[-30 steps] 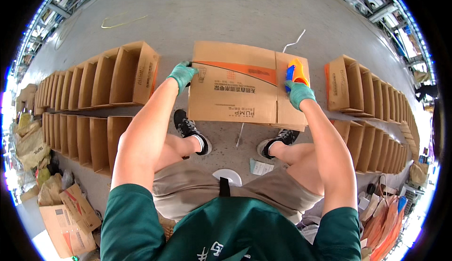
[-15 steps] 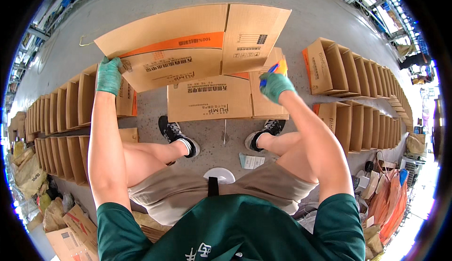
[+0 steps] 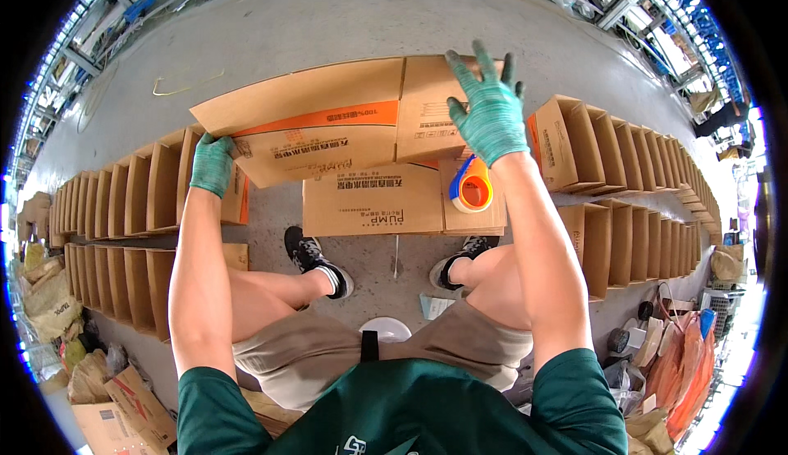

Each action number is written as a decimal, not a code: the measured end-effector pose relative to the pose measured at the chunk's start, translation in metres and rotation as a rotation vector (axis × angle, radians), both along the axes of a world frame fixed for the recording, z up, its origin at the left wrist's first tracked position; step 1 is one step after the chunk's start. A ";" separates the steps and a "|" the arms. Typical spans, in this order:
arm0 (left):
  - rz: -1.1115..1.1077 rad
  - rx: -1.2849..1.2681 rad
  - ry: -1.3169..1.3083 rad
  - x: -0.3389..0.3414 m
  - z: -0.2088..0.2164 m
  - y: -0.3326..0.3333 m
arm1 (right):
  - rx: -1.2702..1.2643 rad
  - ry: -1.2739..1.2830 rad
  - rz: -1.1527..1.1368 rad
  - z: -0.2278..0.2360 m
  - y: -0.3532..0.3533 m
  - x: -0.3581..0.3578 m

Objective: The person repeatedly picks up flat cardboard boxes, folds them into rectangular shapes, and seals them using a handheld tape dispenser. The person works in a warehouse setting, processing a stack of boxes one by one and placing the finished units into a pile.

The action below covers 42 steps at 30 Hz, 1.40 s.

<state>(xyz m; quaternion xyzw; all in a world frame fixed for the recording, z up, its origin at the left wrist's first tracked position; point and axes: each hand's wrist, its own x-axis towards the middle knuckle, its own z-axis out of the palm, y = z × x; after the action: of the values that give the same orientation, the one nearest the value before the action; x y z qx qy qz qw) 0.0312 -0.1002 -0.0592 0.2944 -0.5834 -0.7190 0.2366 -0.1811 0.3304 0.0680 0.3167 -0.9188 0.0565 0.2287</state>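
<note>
My gloved left hand (image 3: 213,164) is closed round the left edge of a flattened cardboard carton (image 3: 312,139) with an orange stripe, which I hold tilted up. My gloved right hand (image 3: 492,118) is raised with fingers spread, in front of the carton's right end, and holds nothing. Below it, an orange and blue tape dispenser (image 3: 478,201) lies on the right part of another flat carton (image 3: 369,205). That lower carton sits in front of my feet, partly covered by the raised one.
Rows of opened cartons stand on the floor at the left (image 3: 115,188) and right (image 3: 607,147). An orange plastic bag (image 3: 681,373) lies among clutter at the lower right. Metal racks (image 3: 624,4) line the far side. A yellow strap (image 3: 189,86) lies on the grey floor.
My right hand has let go of the tape dispenser, now lying on the lower carton, and has risen open toward the raised carton's right end. My left hand still grips the raised carton.
</note>
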 end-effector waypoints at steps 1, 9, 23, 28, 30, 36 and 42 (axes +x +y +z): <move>0.005 0.054 0.064 -0.002 -0.003 0.000 | -0.028 -0.067 0.006 -0.011 -0.001 -0.001; -0.013 0.034 0.001 0.010 -0.006 -0.007 | -0.321 -0.029 0.253 -0.007 -0.004 0.004; -0.546 -0.339 -0.099 0.008 0.049 0.094 | -0.355 -0.537 0.655 -0.035 -0.010 -0.012; -0.481 -0.408 0.126 0.008 0.052 0.096 | -0.525 -0.682 0.572 -0.036 -0.013 -0.008; -0.574 -0.346 0.149 -0.002 0.080 0.111 | -0.689 -0.777 0.573 -0.046 -0.007 -0.013; -0.229 -0.533 -0.143 -0.016 0.060 0.104 | -1.386 -1.166 0.245 -0.044 -0.006 -0.032; -0.158 -0.628 -0.180 -0.029 0.052 0.110 | -1.151 -1.288 0.133 -0.010 -0.017 -0.033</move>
<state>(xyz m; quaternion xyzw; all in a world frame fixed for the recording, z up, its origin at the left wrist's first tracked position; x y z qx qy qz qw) 0.0020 0.0101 -0.0071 0.2232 -0.8162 -0.4912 0.2067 -0.2140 0.3136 0.0579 0.1108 -0.6775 0.6945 -0.2153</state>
